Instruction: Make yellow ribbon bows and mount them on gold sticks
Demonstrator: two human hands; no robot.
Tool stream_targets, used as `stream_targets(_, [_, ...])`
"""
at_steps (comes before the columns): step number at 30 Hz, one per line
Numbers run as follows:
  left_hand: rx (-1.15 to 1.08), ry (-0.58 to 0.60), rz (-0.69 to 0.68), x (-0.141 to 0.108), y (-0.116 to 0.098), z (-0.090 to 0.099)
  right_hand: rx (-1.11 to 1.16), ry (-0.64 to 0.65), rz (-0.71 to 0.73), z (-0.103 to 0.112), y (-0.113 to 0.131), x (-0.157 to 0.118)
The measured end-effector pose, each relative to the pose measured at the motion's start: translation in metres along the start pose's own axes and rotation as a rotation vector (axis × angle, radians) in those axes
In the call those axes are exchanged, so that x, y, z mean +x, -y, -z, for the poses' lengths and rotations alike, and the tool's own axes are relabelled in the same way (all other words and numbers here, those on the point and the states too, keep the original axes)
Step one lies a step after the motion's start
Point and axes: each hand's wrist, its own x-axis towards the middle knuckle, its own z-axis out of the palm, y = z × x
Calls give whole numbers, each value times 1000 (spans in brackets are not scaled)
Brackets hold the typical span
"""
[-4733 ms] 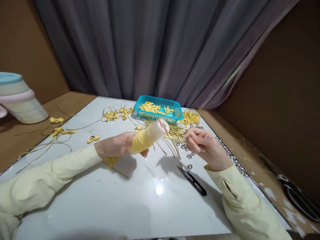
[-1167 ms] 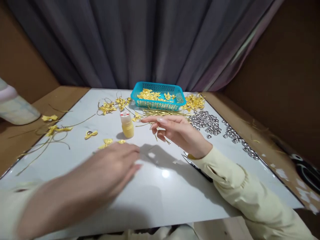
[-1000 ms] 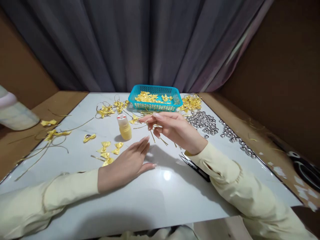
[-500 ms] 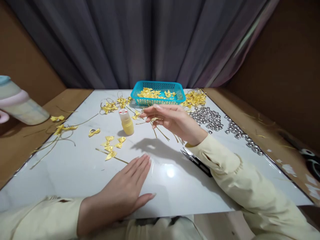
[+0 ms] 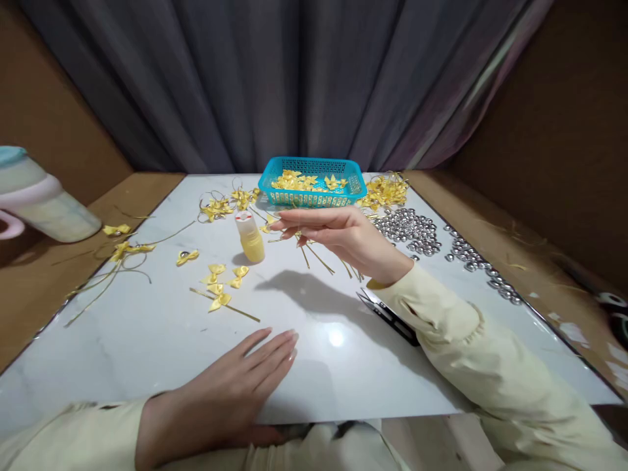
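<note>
1. Tumbler (image 5: pixel 61 210), pale, with blue lid, pink band and handle; on the brown surface at left.
2. Curtain (image 5: pixel 294 85), dark grey-purple, hanging in folds behind the tabletop.
3. Paper scraps (image 5: pixel 574 333), white, at right.
4. Black item (image 5: pixel 619 322) with white part, cropped at right edge.

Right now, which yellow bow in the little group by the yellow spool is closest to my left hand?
The bow lying over the straight gold cord; the group's others sit farther from your left hand, off it.
</note>
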Motion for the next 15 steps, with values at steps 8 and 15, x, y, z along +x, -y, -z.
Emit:
stream_targets(8, [18, -100, -9, -38, -1, -1, -77, -4, -3, -1, -3, 0])
stream_targets(15, [21, -166, 17, -52, -4, -8, -58, -45, -25, -2, -4, 1])
